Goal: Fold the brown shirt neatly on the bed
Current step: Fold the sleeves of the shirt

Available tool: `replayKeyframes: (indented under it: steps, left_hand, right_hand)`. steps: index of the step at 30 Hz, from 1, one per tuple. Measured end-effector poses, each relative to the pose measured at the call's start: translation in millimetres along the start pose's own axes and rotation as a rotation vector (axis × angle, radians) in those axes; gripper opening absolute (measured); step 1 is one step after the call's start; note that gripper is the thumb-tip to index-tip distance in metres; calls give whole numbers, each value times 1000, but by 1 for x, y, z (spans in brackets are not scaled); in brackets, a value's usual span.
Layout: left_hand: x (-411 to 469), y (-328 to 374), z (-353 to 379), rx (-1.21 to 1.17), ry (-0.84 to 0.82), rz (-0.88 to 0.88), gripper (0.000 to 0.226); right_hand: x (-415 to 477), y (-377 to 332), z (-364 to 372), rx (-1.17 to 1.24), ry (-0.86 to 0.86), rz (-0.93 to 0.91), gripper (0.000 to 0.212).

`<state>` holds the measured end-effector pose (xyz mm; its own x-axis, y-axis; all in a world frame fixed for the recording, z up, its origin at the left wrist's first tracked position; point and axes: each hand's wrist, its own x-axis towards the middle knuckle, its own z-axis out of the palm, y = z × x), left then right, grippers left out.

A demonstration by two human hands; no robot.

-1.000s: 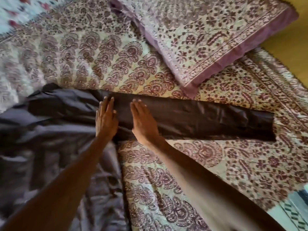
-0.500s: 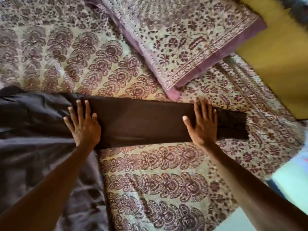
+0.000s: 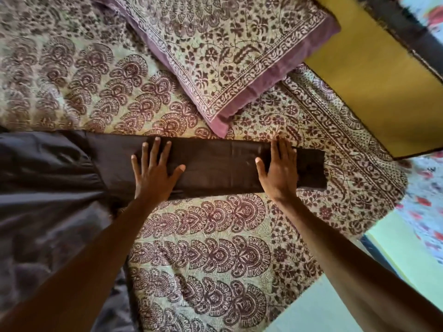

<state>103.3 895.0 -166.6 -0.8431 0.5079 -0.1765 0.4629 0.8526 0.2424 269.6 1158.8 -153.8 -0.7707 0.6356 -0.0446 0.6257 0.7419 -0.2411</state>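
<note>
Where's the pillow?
In the head view the pillow lies top centre on the bedspread, its near corner just beyond the far edge of the brown shirt sleeve.

Between the hands: the left hand (image 3: pixel 153 173) and right hand (image 3: pixel 280 171) lay flat and well apart on the sleeve (image 3: pixel 215 168) of the brown shirt (image 3: pixel 48 188); the strip between them lay flat and uncovered.
Near side: the bed (image 3: pixel 203 248) showed bare patterned cover between the two forearms.
Far side: the pillow (image 3: pixel 227 56) reached with one corner almost to the sleeve's far edge.
Left: the shirt's rumpled body covered the bed.
Right: past the sleeve's end lay a narrow band of cover, then the bed's edge and a yellow panel (image 3: pixel 371 92).
</note>
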Motion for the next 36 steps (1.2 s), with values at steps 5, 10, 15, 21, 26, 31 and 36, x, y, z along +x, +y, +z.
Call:
replayKeyframes:
  steps: [5,10,15,21,26,31,36]
  left_hand:
    - [-18,8,-37,-204,48,-85,49]
    - [-69,-58,-73,-401,169,-75,31]
    - [-129,-193,-115,-488,196,-185,33]
    - [-203,-366,-152,-467,220,-294,25]
    - [-241,-485,-163,-389,309,-404,22]
    - [-238,-557,-172,-284,383,-564,30]
    - [-199,-586,-184,-24,212,-654,38]
  right_hand:
    - [-20,-79,-24,139,133,-93,28]
    - [-72,-197,-24,405,-49,-228,20]
    - [-132,-323,7,507,-196,-324,21]
    - [-203,-470,45,562,-272,-322,23]
    - [-251,-565,85,474,-293,-330,26]
    - [-269,-630,116,191,-351,-451,45]
    - [-241,-671,129,91,-309,-369,53]
